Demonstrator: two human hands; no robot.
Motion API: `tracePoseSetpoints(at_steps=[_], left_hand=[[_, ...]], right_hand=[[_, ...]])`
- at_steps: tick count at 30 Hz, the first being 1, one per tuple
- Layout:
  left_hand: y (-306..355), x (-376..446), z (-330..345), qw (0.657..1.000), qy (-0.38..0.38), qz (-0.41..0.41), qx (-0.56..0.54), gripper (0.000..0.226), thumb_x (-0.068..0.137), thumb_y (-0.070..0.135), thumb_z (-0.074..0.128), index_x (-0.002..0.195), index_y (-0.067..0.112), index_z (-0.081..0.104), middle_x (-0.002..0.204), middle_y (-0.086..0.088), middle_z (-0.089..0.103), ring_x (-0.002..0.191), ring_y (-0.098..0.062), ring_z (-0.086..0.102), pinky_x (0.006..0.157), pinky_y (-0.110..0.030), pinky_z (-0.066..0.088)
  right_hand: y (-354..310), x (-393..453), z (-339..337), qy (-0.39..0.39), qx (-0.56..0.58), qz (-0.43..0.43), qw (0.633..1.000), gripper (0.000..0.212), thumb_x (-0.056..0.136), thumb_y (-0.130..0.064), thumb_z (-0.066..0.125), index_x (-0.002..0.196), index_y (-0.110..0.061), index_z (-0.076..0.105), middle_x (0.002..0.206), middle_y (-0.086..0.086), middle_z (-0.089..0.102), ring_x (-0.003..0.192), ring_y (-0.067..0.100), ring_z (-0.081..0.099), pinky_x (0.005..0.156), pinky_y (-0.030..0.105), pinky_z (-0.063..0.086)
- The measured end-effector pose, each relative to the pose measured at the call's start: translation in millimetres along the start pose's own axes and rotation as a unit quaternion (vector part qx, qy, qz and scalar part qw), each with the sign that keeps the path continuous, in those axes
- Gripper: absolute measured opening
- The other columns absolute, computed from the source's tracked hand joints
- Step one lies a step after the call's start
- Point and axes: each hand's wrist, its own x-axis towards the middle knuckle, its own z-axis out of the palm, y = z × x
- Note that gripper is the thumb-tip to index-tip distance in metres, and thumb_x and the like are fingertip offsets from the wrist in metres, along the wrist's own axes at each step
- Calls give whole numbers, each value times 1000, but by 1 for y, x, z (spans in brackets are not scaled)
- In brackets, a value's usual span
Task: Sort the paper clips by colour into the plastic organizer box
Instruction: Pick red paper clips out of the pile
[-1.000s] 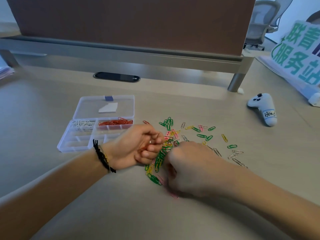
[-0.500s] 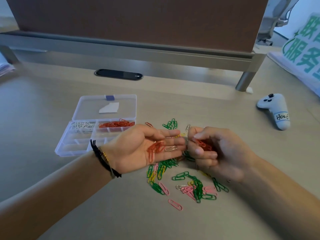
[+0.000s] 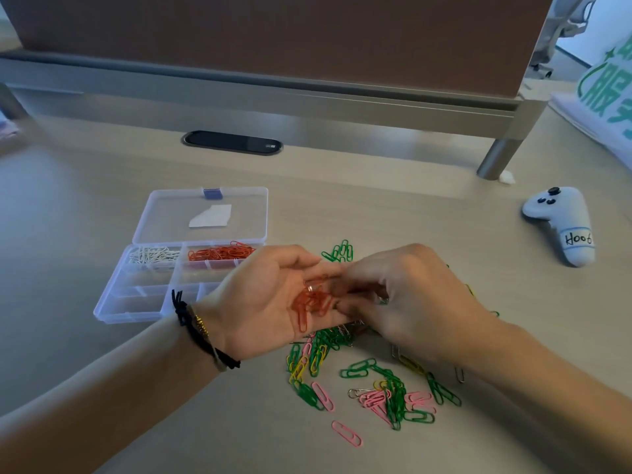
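Observation:
My left hand [image 3: 270, 302] lies palm up above the desk, its fingers straight, carrying a small heap of red paper clips [image 3: 311, 301]. My right hand [image 3: 410, 299] hovers just right of it, fingers curled over the left fingertips; what they pinch is hidden. Below both hands a loose pile of green, pink, yellow and silver paper clips [image 3: 376, 388] lies on the desk. The clear plastic organizer box [image 3: 116, 302] stands open at the left, with white clips [image 3: 154, 256] in one back compartment and red clips [image 3: 220, 253] in the one beside it.
The box's lid [image 3: 201, 215] lies flat behind it. A white game controller [image 3: 567, 224] rests at the right. A black cable grommet [image 3: 232, 142] and a desk divider with a metal leg [image 3: 499, 159] stand behind. A few green clips [image 3: 340, 251] lie apart.
My left hand turned palm up with red clips in it. My right hand lifted off the pile and came over the left fingertips; the red clips it held are out of sight.

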Motion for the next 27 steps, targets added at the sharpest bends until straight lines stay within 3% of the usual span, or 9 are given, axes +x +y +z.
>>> tracePoseSetpoints(at_steps=[3, 5, 8, 12, 15, 19, 23, 25, 27], left_hand=[[-2, -1, -2, 1000, 16, -9, -3, 52, 98, 23, 33, 131, -12, 54, 129, -28, 57, 111, -33, 62, 94, -43, 55], [1, -2, -1, 1000, 20, 1, -15, 52, 99, 22, 31, 132, -12, 52, 135, -29, 54, 124, -36, 57, 97, -44, 52], [6, -2, -3, 997, 43, 27, -64, 50, 99, 19, 29, 131, -11, 52, 129, -29, 60, 117, -36, 62, 92, -45, 55], [3, -3, 0, 998, 51, 16, -31, 51, 97, 21, 32, 132, -10, 54, 137, -29, 53, 118, -33, 58, 96, -45, 53], [1, -5, 2, 998, 63, 11, -16, 51, 95, 21, 35, 128, -11, 57, 126, -28, 60, 105, -32, 59, 97, -47, 51], [2, -7, 2, 997, 72, 5, -24, 51, 97, 22, 33, 129, -11, 56, 131, -28, 58, 115, -33, 57, 97, -47, 51], [4, -7, 0, 995, 86, 25, -44, 52, 98, 20, 29, 128, -12, 55, 125, -29, 62, 108, -34, 67, 92, -47, 53], [4, -7, 1, 993, 88, 45, -71, 51, 99, 20, 26, 131, -11, 52, 124, -28, 63, 112, -35, 65, 92, -48, 52], [3, -5, 2, 991, 88, 53, -85, 51, 101, 21, 25, 131, -7, 54, 122, -24, 66, 104, -32, 69, 84, -44, 58]], right_hand=[[-1, 1, -1, 0, -103, -89, 991, 12, 74, -12, 72, 77, -21, 64, 69, -7, 63, 61, 20, 58, 50, 40, 48], [-1, -1, -7, 2, -76, -74, 994, 8, 79, -19, 72, 79, -23, 65, 70, -8, 64, 60, 12, 54, 52, 35, 46], [0, -5, -14, 24, -18, -44, 999, 4, 83, -27, 75, 87, -29, 74, 81, -14, 73, 63, -1, 56, 59, 27, 45], [-6, 1, -7, 14, -2, -39, 999, 21, 86, -32, 70, 106, -31, 75, 98, -13, 76, 84, 8, 71, 71, 35, 56], [-4, 5, -7, -10, -39, -38, 998, 16, 87, -31, 64, 99, -27, 74, 88, -8, 75, 80, 16, 70, 67, 38, 54], [-4, 3, -8, -9, -121, -93, 988, 16, 90, -27, 57, 91, -19, 71, 81, -6, 71, 73, 23, 67, 57, 39, 50], [-7, -7, -16, 13, -97, -99, 990, 1, 83, -21, 69, 83, -21, 69, 73, -9, 68, 60, 14, 56, 51, 32, 46], [-9, -8, -16, 0, -77, -83, 994, 10, 78, -29, 75, 80, -25, 66, 64, -13, 57, 54, 6, 41, 51, 28, 40], [-16, -3, -10, 3, -67, -79, 995, 25, 77, -41, 76, 76, -26, 56, 60, -15, 41, 53, 7, 31, 49, 29, 34]])
